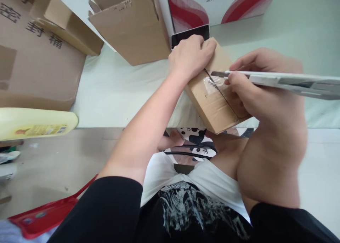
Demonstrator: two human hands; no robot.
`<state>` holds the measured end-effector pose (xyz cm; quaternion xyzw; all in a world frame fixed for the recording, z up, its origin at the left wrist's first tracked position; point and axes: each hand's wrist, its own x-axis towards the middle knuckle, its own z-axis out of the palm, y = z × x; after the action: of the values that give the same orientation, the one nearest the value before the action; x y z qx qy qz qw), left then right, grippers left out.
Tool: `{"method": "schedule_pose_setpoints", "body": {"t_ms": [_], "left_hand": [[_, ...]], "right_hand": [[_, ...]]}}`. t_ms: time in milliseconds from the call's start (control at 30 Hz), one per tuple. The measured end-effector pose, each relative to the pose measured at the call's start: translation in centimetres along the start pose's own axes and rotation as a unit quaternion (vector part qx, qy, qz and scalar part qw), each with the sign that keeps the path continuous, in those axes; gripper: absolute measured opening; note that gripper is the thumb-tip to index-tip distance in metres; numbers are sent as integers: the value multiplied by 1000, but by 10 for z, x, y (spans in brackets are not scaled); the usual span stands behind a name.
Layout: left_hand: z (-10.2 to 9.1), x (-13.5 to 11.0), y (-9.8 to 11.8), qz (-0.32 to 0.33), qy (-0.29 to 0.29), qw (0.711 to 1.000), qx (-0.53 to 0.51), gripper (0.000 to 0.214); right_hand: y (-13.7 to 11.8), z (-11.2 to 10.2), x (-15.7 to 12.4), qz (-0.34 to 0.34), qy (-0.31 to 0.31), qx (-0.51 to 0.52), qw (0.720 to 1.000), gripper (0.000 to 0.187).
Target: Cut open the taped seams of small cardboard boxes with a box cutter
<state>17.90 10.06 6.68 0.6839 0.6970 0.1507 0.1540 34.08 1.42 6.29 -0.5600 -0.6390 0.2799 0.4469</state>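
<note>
A small brown cardboard box (209, 110) lies slanted at the front edge of the pale table, its corner jutting over. Clear tape (211, 85) crosses the seam on its top. My left hand (190, 55) presses on the box's far left side, fingers curled over its far edge. Between the thumb and fingers of my right hand (255, 80) is a utility knife (287, 82) with a pale handle and the blade out. Its blade tip is over the box near the seam and tape; whether it touches cannot be made out.
Behind my left hand lies a dark-screened phone (190, 36). An open carton (130, 29) and a red-and-white water box (220, 6) stand at the back. Large cardboard boxes (34, 69) and a yellow bottle (37, 122) are at left. A red plastic item (45, 214) is below.
</note>
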Motion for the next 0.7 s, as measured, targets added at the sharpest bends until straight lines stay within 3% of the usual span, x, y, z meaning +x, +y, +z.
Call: {"method": "schedule_pose_setpoints", "body": {"t_ms": [167, 433, 700], "left_hand": [[2, 1, -1, 4, 5, 1000, -2, 33], [2, 1, -1, 7, 13, 1000, -17, 34], [2, 1, -1, 11, 14, 1000, -10, 34]], "right_hand": [[-3, 1, -1, -4, -33, -41, 999, 8], [7, 6, 0, -46, -8, -12, 999, 8], [3, 10, 3, -35, -33, -79, 996, 8]]}}
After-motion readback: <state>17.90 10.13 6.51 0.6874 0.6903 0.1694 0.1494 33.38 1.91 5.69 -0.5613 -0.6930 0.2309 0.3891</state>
